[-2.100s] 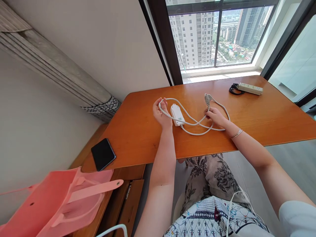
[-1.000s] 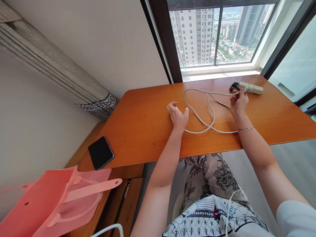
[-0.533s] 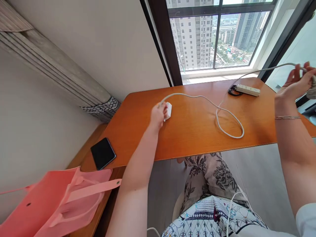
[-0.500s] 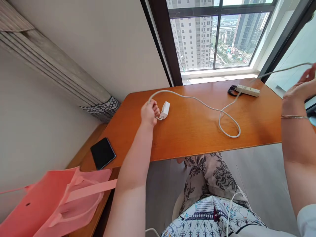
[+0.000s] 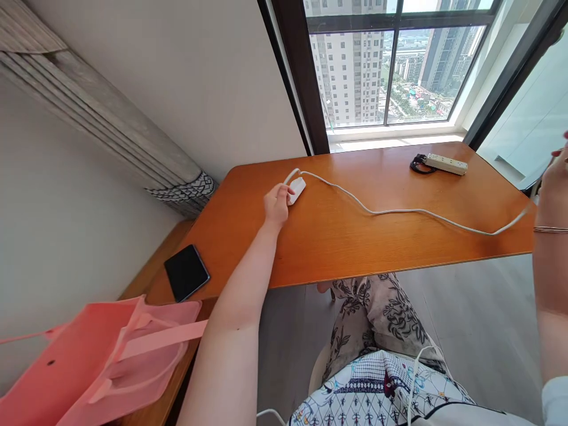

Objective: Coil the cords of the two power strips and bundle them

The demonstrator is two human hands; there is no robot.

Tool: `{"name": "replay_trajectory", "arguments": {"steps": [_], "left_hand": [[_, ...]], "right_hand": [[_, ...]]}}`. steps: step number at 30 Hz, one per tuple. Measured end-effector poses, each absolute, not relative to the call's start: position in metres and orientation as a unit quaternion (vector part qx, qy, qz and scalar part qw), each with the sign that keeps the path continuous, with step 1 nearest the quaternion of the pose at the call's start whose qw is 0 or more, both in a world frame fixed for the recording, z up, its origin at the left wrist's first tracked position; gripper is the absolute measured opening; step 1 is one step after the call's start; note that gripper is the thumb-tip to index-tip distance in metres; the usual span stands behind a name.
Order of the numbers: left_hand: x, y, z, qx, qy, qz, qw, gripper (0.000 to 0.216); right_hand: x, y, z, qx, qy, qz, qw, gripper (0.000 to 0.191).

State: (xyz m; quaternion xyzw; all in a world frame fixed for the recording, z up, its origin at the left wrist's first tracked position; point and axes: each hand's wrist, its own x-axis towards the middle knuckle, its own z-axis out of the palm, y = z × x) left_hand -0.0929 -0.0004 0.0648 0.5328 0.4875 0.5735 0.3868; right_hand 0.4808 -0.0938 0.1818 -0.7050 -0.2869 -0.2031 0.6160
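A small white power adapter (image 5: 298,188) lies tilted on the desk, and my left hand (image 5: 277,203) is closed on its left edge. A long white cable (image 5: 417,211) loops up behind that hand, then runs across the desk toward the right. Its far part rises off the desk's right end to my right hand (image 5: 554,180), which is closed around it. The right frame edge cuts off part of that hand, so its fingers show only partly.
The brown desk (image 5: 337,254) stands below a window. A cream power strip (image 5: 446,164) with a black cord lies at the back right. A black phone (image 5: 186,272) lies at the left, near a pink bag (image 5: 89,355). Another white cord (image 5: 415,373) crosses my lap.
My left hand has shifted right, from the cable to the adapter. My right hand has moved lower and farther right. The cable's loop has straightened and lies lower on the desk.
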Motion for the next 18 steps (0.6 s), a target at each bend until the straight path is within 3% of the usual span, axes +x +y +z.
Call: {"name": "replay_trajectory", "arguments": {"steps": [4, 7, 8, 10, 12, 13, 16, 18], "left_hand": [[-0.075, -0.008, 0.041, 0.665, 0.544, 0.414, 0.299, 0.031], [-0.066, -0.011, 0.038, 0.734, 0.597, 0.284, 0.154, 0.009], [-0.062, -0.012, 0.039, 0.734, 0.605, 0.286, 0.114, 0.016], [-0.050, -0.014, 0.043, 0.736, 0.597, 0.312, 0.064, 0.036], [-0.032, -0.021, 0.048, 0.758, 0.562, 0.326, 0.059, 0.037], [-0.019, -0.027, 0.049, 0.772, 0.539, 0.331, 0.071, 0.033], [0.023, -0.052, 0.054, 0.803, 0.448, 0.357, 0.165, 0.015], [0.050, -0.070, 0.057, 0.801, 0.367, 0.364, 0.303, 0.036]], "right_hand": [[0.438, -0.095, 0.188, -0.757, -0.500, -0.205, 0.368, 0.026], [0.401, -0.102, 0.196, -0.768, -0.562, -0.199, 0.234, 0.017], [0.392, -0.100, 0.197, -0.773, -0.562, -0.187, 0.228, 0.013], [0.380, -0.090, 0.195, -0.769, -0.571, -0.117, 0.264, 0.030], [0.371, -0.072, 0.190, -0.726, -0.598, 0.047, 0.337, 0.045], [0.366, -0.061, 0.187, -0.692, -0.599, 0.162, 0.369, 0.044], [0.342, -0.032, 0.182, -0.591, -0.523, 0.474, 0.392, 0.030], [0.320, -0.018, 0.180, -0.576, -0.459, 0.546, 0.399, 0.030]]}}
